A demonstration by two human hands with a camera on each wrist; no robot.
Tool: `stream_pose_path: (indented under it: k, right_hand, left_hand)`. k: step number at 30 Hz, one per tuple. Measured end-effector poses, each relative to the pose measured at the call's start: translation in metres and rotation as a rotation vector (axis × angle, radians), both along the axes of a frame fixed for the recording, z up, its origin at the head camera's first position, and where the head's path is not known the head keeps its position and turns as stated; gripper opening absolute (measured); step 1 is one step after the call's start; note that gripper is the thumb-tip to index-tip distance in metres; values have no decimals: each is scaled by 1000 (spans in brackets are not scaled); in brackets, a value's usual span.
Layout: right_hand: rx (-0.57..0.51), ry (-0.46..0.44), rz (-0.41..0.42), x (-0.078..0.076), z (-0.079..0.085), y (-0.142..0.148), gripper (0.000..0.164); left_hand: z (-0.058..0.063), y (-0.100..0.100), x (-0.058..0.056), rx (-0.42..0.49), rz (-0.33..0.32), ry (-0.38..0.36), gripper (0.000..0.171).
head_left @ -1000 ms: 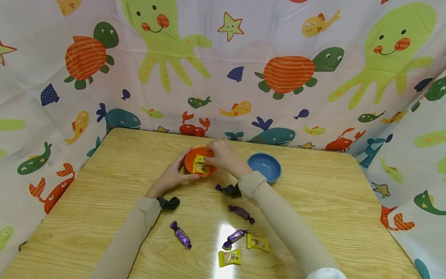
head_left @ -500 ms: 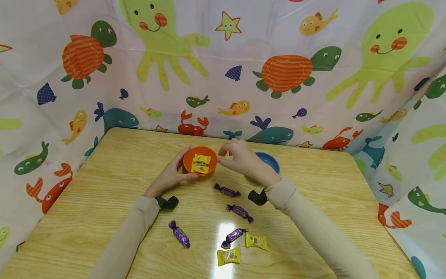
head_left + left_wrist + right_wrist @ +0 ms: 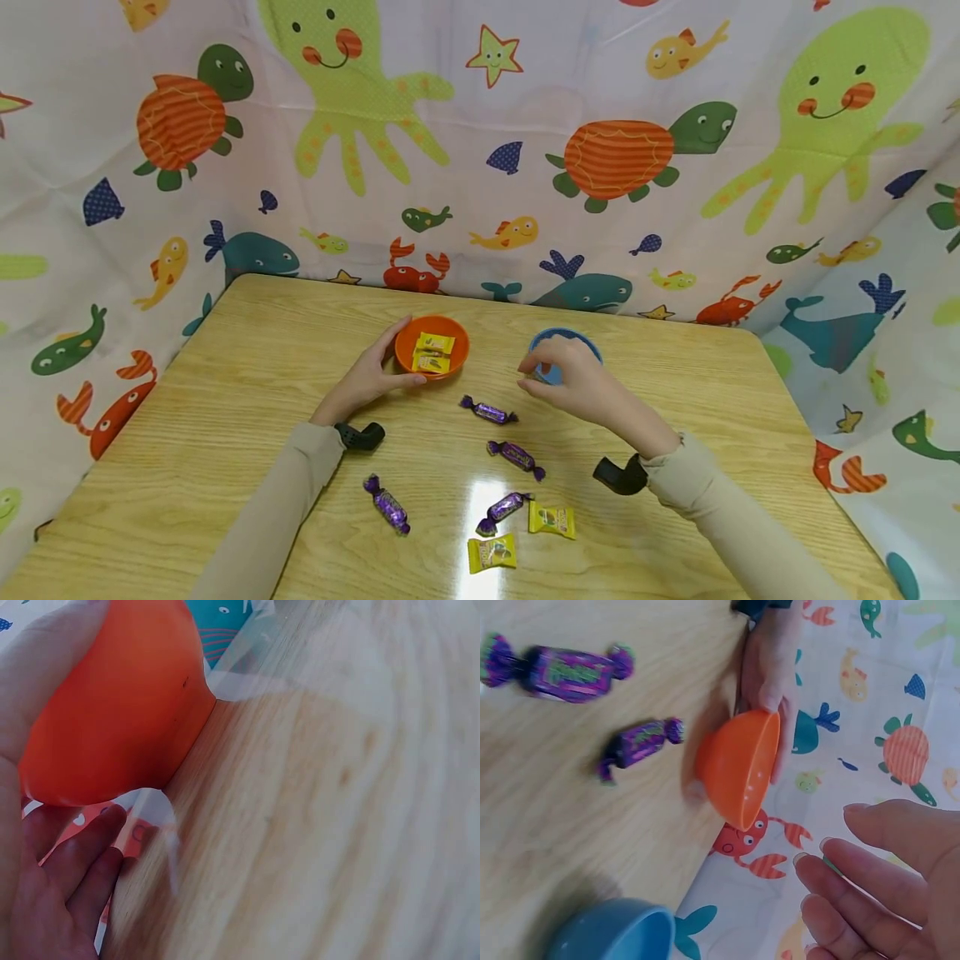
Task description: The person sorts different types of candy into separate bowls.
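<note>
My left hand (image 3: pixel 372 372) holds the orange bowl (image 3: pixel 460 358) at its left side, thumb at the near rim and fingers round the far side. Yellow-wrapped candies (image 3: pixel 432 352) lie inside that bowl. In the left wrist view, the thumb and fingers (image 3: pixel 82 851) are on the bowl's wall (image 3: pixel 127 712). My right hand (image 3: pixel 573 379) hovers in front of the blue bowl (image 3: pixel 564 334), partly hiding it, with nothing in its loosely bent fingers. The right wrist view has this hand (image 3: pixel 885 889) apart from both bowls.
Several purple twist-wrapped candies (image 3: pixel 516 458) lie scattered on the wooden table (image 3: pixel 720 417). Two yellow candies, one left (image 3: pixel 492 552) and one right (image 3: pixel 551 519), lie near the front. A sea-animal curtain (image 3: pixel 465 125) hangs behind the table and at its sides.
My right hand has drawn out of the orange bowl and moved right, in front of the blue bowl. A purple candy its wrist partly hid now shows. My left hand stays on the orange bowl.
</note>
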State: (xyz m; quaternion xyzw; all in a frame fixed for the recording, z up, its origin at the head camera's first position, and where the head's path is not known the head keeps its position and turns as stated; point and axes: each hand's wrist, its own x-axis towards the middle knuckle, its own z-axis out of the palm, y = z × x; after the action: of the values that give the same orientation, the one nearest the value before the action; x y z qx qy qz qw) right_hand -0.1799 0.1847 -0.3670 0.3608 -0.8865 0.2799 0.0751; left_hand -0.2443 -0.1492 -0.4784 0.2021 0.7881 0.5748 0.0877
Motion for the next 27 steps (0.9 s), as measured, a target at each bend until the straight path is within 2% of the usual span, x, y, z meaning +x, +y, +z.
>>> stream_pose_path:
  k: [3,9,15,20,27]
  right_hand:
    - [5,2,-8,11,-4,11,9]
    - [15,57,25,37,-18,27,11]
    - [3,91,49,62,-43,37,16]
    - [24,38,81,87,-67,42,18]
    - [177,-36,-48,112,-86,41,36]
  left_hand:
    - [3,1,2,2,-5,4,99]
    - [-19,-3,-9,20,-3,15,101]
    - [-23,-4,-11,24,-2,37,102]
    - [-24,-4,-11,31,1,23,105]
    - [-24,-4,-11,36,2,20,105]
